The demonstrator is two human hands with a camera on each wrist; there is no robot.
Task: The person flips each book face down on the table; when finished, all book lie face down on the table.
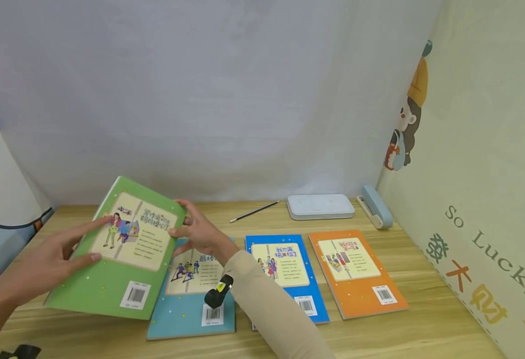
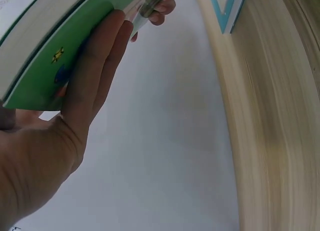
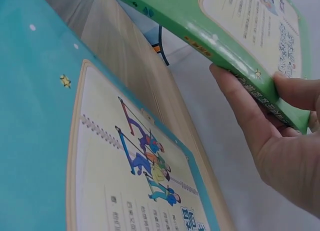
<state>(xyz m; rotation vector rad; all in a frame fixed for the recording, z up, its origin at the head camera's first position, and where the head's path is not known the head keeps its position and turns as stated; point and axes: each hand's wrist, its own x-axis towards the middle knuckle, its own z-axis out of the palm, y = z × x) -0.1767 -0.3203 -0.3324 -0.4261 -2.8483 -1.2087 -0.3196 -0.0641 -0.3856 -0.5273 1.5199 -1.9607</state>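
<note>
A green book [image 1: 105, 279], its back cover with a barcode facing up, is raised and tilted above the left part of the table. My left hand [image 1: 47, 259] grips its left side, with thumb and index finger over the cover and other fingers underneath, as the left wrist view shows. At the right edge, my right hand [image 1: 201, 237] pinches the spine, thumb on the cover and fingers [image 3: 240, 101] below. Partly covered by the green book and my right hand, a teal book [image 1: 190, 319] lies on the table.
To the right lie a blue book [image 1: 313, 279], partly behind my right sleeve, and an orange book [image 1: 365, 294]. Farther back are a thin dark pencil [image 1: 255, 211], a pale blue case [image 1: 320, 207] and a blue stapler [image 1: 375, 207]. Cloth-like walls border the wooden table [image 1: 433, 319].
</note>
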